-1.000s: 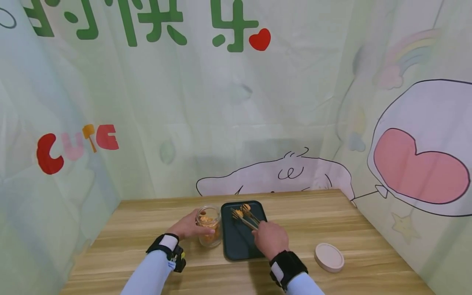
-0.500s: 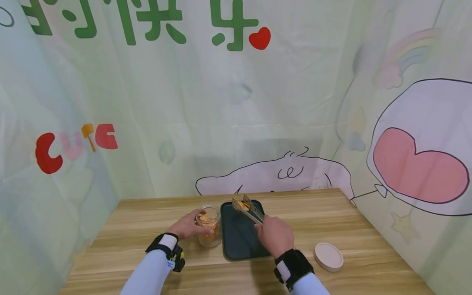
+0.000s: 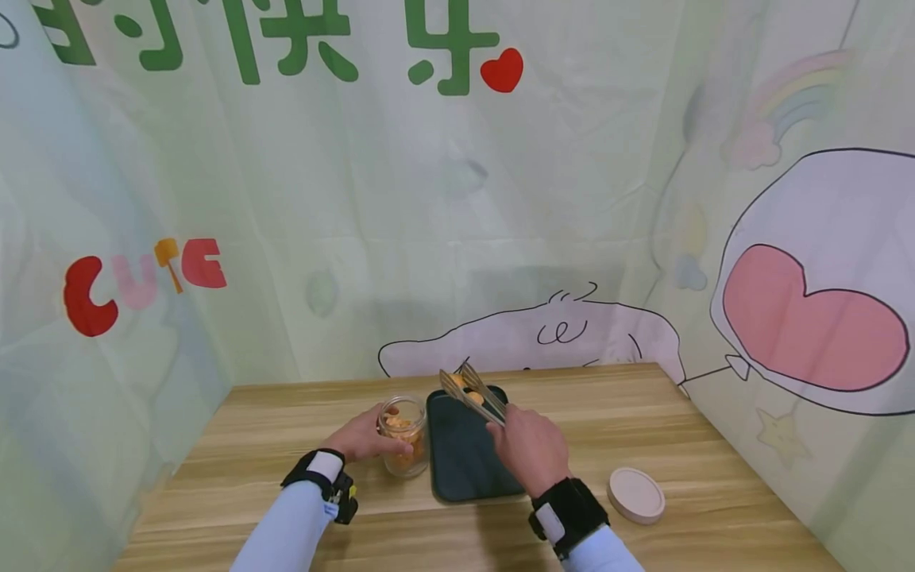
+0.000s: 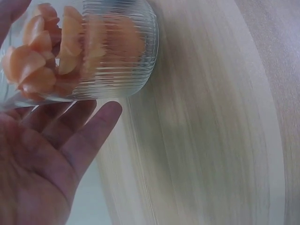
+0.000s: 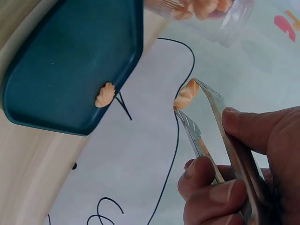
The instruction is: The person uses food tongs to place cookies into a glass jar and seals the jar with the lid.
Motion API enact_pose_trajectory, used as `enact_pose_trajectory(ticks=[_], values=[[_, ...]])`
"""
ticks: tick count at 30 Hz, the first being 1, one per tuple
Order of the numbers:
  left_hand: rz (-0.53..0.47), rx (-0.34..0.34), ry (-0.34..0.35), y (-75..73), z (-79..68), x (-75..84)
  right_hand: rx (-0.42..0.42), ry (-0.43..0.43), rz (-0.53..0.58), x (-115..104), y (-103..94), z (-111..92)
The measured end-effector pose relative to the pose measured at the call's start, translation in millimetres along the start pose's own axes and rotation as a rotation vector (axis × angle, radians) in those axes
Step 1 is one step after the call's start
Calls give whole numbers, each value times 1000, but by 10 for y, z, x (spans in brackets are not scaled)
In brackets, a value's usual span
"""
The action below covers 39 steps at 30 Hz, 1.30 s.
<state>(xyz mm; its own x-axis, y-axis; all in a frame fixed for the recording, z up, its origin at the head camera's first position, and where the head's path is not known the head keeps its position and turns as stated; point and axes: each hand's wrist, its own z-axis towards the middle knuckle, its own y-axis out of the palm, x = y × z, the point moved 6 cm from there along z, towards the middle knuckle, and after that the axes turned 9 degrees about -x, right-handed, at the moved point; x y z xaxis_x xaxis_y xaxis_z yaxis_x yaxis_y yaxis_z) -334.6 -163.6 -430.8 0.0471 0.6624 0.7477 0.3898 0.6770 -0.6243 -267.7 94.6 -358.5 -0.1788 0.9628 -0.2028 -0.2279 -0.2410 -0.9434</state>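
Observation:
My left hand (image 3: pixel 364 438) grips a clear glass jar (image 3: pixel 406 457) at the left edge of a dark green tray (image 3: pixel 468 470). Through the ribbed glass in the left wrist view, orange, shell-shaped snack pieces (image 4: pixel 40 61) are visible. My right hand (image 3: pixel 532 451) holds metal tongs (image 3: pixel 493 403) above the tray's far end. Pinched between the tong tips is one orange snack piece (image 5: pixel 186 94), raised clear of the tray. A second orange piece (image 5: pixel 105 95) lies on the tray near its far rim.
A pale round lid (image 3: pixel 636 495) lies on the wooden table (image 3: pixel 586 429) to the right of my right hand. Printed cloth (image 3: pixel 343 238) hangs behind the table and at both sides.
The tongs have closed on one snack piece, lifted it off the tray and shifted left and up. The other piece stays on the tray. My left hand and the jar hold still.

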Motion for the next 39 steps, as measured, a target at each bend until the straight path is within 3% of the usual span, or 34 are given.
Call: enact_pose_trajectory(ticks=[19,39], values=[[19,-5,29,-5,35,-14,52,-70,-20,-283,-262,-104],[14,3,16,2,37,-31,49,-153,-52,-542,-313,-246]])
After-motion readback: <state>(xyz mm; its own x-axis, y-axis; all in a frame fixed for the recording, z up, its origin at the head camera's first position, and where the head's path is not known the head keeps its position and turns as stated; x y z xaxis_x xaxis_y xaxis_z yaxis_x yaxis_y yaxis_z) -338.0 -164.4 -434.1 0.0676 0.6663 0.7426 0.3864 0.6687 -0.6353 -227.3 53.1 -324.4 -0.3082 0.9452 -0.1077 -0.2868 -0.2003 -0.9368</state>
